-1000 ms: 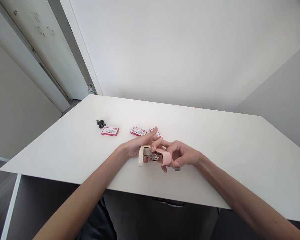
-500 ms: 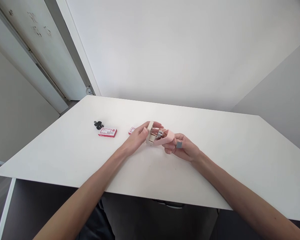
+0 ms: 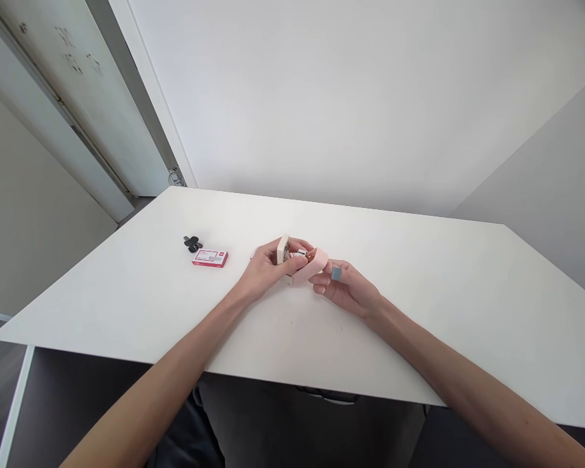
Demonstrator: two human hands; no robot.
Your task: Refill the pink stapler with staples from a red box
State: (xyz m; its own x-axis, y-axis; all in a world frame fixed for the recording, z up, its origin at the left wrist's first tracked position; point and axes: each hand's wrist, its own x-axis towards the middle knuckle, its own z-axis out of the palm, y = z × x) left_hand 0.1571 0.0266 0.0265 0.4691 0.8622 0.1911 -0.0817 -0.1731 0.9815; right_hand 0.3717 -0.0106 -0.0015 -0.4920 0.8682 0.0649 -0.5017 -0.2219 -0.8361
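Note:
My left hand [image 3: 268, 268] is wrapped around a pink and cream stapler [image 3: 316, 261], whose parts are swung apart, with metal showing inside. Its thumb lies across the stapler's middle. At the pink end, my right hand [image 3: 353, 286] is closed with a small grey strip of staples [image 3: 337, 273] between its fingers. The right fingertips are close against the stapler; whether they also grip it I cannot tell. Both hands are held over the white table [image 3: 292, 344].
To the left lies a red and white staple box [image 3: 210, 258], with a black staple remover [image 3: 192, 244] just behind it. A second small red and white box [image 3: 254, 253] is mostly hidden behind my left hand. A white wall [image 3: 322, 110] stands behind the table.
My left thumb has moved from the cream part onto the middle of the stapler. The stapler has turned and shifted slightly left, and my right hand has moved left with the staples.

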